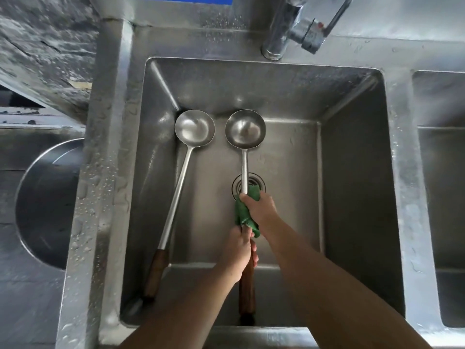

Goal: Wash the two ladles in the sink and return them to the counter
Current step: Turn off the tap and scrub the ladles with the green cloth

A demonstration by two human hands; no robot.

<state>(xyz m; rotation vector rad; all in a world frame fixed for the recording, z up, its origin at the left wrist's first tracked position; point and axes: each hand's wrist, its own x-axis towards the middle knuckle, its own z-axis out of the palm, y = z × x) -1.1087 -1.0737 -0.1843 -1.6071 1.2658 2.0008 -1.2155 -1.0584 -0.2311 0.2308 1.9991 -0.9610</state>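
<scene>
Two steel ladles lie in the square brushed-steel sink (352, 172), each with a round bowl, a slim shaft and a dark wooden grip. The loose ladle (176, 197) rests slantwise left of the round drain (260, 183). The held ladle (245, 129) has its shaft crossing the drain. Just nearer than the drain, the right hand (260, 207) curls round one coarse green cloth (242, 215) wrapped on that shaft. Nearer still, the left hand (239, 250) grips the wooden grip. One chrome faucet (276, 34) stands beyond the drain.
</scene>
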